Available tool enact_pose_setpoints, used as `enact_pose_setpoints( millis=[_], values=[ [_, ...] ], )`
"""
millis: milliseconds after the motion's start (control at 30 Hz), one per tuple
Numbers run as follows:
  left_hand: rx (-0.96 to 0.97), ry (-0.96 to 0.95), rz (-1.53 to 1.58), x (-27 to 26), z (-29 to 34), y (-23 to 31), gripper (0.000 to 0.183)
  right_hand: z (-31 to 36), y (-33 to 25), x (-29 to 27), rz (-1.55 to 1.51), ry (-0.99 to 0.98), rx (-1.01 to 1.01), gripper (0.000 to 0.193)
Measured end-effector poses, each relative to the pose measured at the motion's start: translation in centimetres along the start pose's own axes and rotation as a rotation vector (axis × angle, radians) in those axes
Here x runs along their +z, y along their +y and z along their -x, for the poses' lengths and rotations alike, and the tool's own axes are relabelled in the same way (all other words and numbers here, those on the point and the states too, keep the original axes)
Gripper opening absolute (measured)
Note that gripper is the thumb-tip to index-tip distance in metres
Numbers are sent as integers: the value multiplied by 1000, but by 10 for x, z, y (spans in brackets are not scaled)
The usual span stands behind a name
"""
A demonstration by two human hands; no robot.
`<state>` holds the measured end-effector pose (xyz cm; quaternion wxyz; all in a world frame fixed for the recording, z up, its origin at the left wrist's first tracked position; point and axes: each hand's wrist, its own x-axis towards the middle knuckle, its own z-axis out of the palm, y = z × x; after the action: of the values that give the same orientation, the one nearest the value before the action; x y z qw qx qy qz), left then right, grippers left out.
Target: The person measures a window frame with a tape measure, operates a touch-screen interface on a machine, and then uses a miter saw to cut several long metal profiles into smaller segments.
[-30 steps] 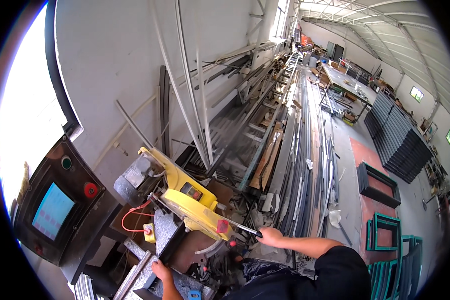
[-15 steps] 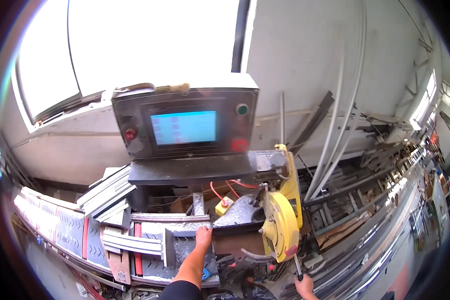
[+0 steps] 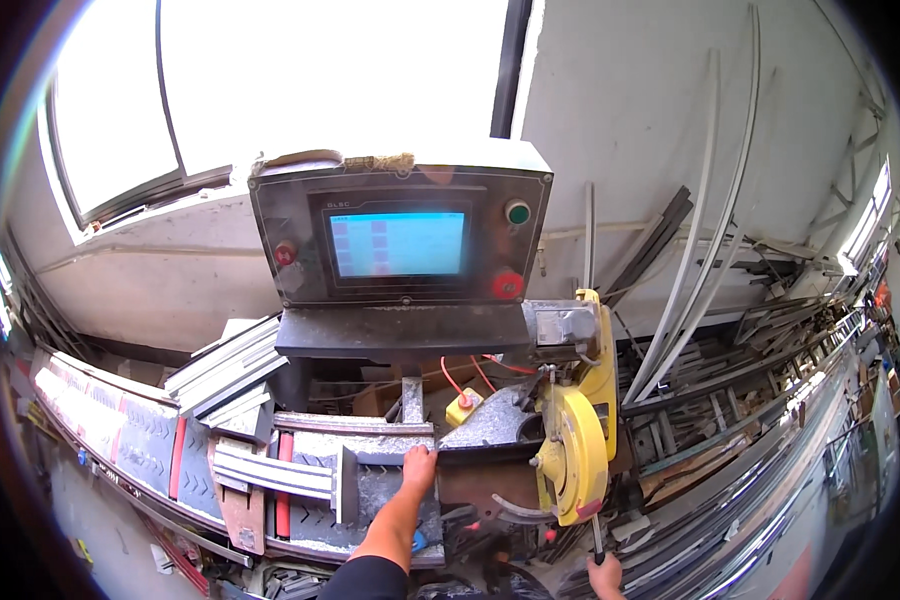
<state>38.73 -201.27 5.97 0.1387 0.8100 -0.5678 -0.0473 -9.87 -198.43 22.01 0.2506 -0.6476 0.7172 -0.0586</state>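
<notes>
My right hand (image 3: 605, 576) is closed around the black grip of the pull handle (image 3: 597, 540), which sticks out from the yellow saw guard (image 3: 576, 455). The guard belongs to a cut-off saw at the right end of a long bench. Left of the blade, my left hand (image 3: 420, 467) is closed at a long, narrow metal profile (image 3: 382, 459) lying along the back of the saw bed; the fingers hide part of it. A dark strip (image 3: 485, 454) runs from that hand toward the guard. An upright stop plate (image 3: 346, 485) stands left of my left hand.
Behind the bench is a control box (image 3: 407, 290) with a lit screen and buttons. Cut light profiles (image 3: 228, 368) are stacked at the left. A yellow box (image 3: 463, 407) with red hoses sits behind the bed. Long metal bars (image 3: 710, 480) fill racks at the right.
The whole view has shifted, so the machine appears farther right. Both hands keep their places, left at the profile and right on the saw handle.
</notes>
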Motion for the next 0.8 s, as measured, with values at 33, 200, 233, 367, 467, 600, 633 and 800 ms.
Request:
enact_pose_setpoints(
  millis=[33,200,233,367,467,600,633,800],
  values=[
    [2,-9,1,0,2,0,24,1,0,-4,-17,-6,-2,40],
    [21,18,-20,14,-4,-1,24,0,2,-64,91,43,-119,39],
    [35,29,-38,20,-7,-4,23,-2,-8,-87,150,7,-58,40],
    [12,-7,-9,8,-13,-6,24,1,-143,-208,179,69,-283,37],
    [-10,7,33,-2,-8,-8,25,-32,-203,-257,306,188,-574,34],
    [-1,-47,9,-2,-11,3,28,-72,-284,-320,432,101,-648,43],
    [12,-88,14,-7,-9,12,25,-79,-293,-328,462,89,-653,45],
    [82,-61,57,-76,51,64,23,-61,-283,-329,485,58,-622,41]
  ],
)
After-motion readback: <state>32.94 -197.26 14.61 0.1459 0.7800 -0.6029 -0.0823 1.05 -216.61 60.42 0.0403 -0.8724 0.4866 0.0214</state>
